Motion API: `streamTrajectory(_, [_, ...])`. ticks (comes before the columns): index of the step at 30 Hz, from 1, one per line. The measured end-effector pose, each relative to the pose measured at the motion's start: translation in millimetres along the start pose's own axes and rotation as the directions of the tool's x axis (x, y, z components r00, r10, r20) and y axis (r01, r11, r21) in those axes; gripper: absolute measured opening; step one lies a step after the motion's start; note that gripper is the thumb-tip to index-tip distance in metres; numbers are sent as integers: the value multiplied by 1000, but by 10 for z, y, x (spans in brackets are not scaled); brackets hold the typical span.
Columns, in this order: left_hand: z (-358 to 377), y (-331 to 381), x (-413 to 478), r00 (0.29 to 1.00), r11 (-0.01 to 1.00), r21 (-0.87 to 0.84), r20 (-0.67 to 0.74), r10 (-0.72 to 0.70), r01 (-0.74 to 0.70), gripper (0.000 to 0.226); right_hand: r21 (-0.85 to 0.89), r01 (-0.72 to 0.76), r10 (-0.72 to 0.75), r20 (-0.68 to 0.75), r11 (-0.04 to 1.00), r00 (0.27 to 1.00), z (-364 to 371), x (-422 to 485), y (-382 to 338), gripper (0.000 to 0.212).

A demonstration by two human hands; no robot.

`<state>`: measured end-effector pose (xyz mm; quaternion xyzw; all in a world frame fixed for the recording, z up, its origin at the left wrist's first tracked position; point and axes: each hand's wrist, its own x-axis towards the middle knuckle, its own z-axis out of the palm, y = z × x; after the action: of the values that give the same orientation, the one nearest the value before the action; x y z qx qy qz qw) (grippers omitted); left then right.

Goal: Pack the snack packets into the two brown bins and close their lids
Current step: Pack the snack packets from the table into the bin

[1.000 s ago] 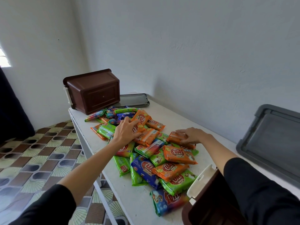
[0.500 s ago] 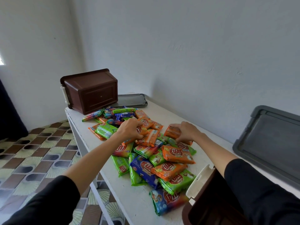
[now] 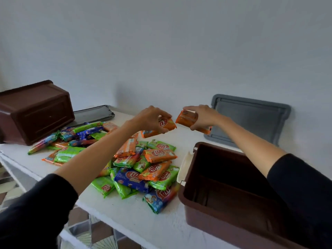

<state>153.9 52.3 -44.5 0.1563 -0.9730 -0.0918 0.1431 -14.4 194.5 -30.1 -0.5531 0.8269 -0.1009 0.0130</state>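
Orange packet (image 3: 186, 118) in right grip (image 3: 203, 116) slopes down rightward.

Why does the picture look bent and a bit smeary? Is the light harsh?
Head view: wide lens bows the table edge; the nearest blue packet is smeared, probably by motion; light is soft, shadows faint; the open bin is dark inside.

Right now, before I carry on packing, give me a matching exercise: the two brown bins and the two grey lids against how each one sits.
1. left brown bin
2. right brown bin
3. left grey lid
4. right grey lid

a. leaning on the wall
b. upright, open
c. flat on the table
d. tipped on its side

Pairs: 1-d, 2-b, 3-c, 4-a
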Motion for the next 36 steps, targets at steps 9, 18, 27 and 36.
streamTrajectory(9, [346, 1096, 206, 919, 925, -87, 110, 378, -370, 55, 11, -272, 272, -69, 962, 960, -87, -1403, 550, 87])
streamTrajectory(18, [844, 1761, 69, 838, 860, -14, 219, 500, -510, 66, -100, -353, 338, -141, 930, 930, 219, -2267, 760, 89])
streamTrajectory(27, [1260, 1909, -108, 798, 841, 148, 433, 419, -521, 66, -276, -312, 342, 69, 909, 937, 619, -2203, 723, 82])
streamTrajectory(36, [1412, 1901, -110, 684, 748, 169, 567, 459, -642, 57, -253, -312, 359, 166, 916, 918, 752, -2190, 829, 51])
